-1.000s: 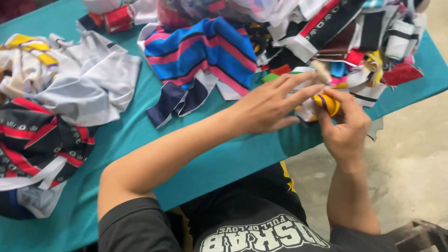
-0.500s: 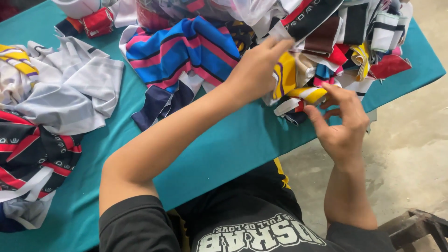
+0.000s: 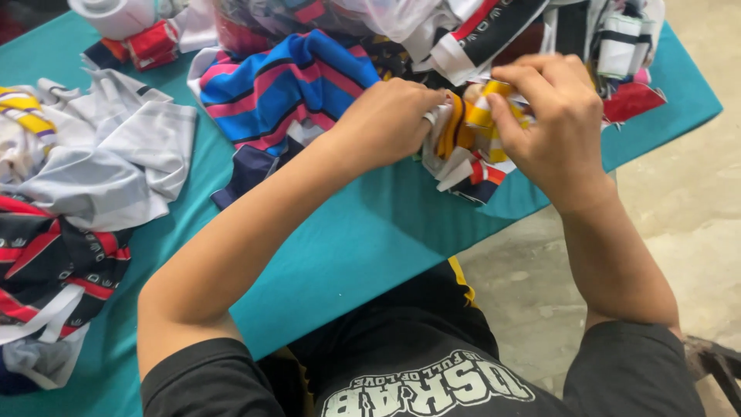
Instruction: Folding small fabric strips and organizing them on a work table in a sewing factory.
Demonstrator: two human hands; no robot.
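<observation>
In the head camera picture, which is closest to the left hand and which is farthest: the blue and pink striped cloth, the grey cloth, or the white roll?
From the left hand:
1. Blue and pink striped cloth, right beside it, toward the table's middle.
2. Grey cloth, farther along on the left side of the teal table.
3. White roll, at the far top-left corner.

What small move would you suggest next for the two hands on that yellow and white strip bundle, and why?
Probably draw the bundle toward the bare table edge. Both the left hand and right hand pinch it right against the scrap heap, where other strips could snag.
</observation>
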